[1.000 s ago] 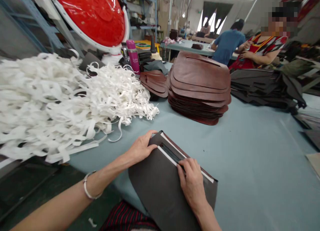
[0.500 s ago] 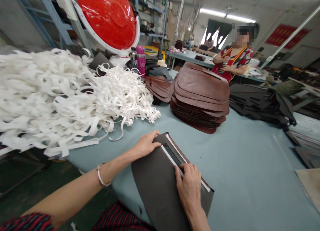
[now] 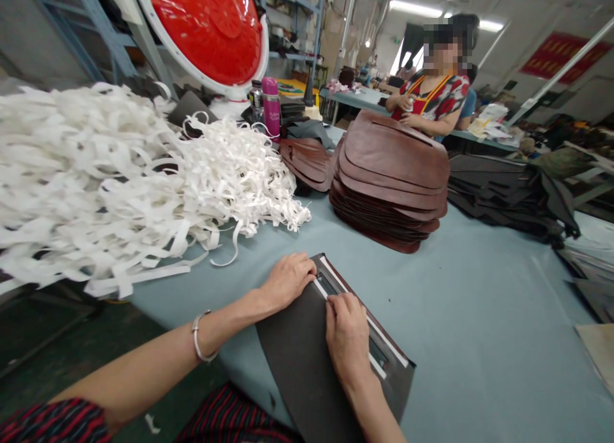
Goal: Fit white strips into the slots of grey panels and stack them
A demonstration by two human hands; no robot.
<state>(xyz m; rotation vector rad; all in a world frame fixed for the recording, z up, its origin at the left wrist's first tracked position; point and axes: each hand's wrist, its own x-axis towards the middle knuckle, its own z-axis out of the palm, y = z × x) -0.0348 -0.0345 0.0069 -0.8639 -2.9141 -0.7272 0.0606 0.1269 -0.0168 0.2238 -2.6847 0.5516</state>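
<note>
Head view: left-hand grip and right-hand grip both pinch the dark grey panel beside its slot, where uneven pulling could skew the inner white strip.

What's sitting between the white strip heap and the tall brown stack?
In the head view, a lower brown pile toward the back, and blue tabletop nearer the camera.

1. Ceiling tube: overexposed; background window likewise.
2. Red disc: specular glare.
3. Brown stack: soft sheen on top, shaded sides.
4. Dark panel: diffuse, even light; matte response.
5. Floor: dim.
6. Distance: soft focus; pixelation covers the co-worker's head.
7. Left and right edges: wide-angle stretching.
</note>
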